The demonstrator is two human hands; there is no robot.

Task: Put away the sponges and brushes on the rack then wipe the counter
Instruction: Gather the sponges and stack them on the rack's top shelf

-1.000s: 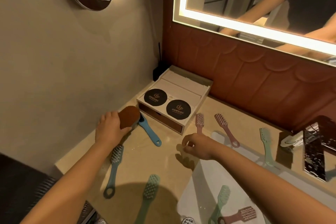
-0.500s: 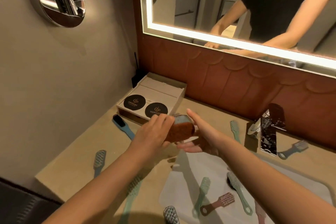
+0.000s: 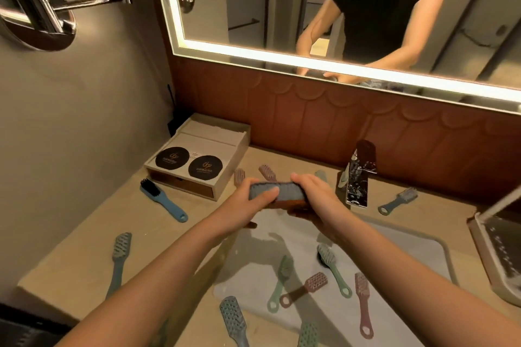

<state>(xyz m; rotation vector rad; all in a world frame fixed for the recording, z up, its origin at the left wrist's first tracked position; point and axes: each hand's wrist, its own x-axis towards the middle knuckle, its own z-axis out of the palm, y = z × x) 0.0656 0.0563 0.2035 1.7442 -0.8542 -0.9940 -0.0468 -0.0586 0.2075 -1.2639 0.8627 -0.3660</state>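
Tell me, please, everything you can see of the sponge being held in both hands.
The sponge is a small oblong block with two layers: a blue-grey face turned up toward the camera and a reddish-brown layer beneath. It looks soft. It lies roughly level, long side across the view, above the near edge of the sink in front of the faucet. The left hand pinches its left end and the right hand grips its right end; nothing else touches it.

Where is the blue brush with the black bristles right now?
In the head view the blue brush with black bristles lies flat on the counter at left, just in front of the wooden box, left of the left hand, untouched.
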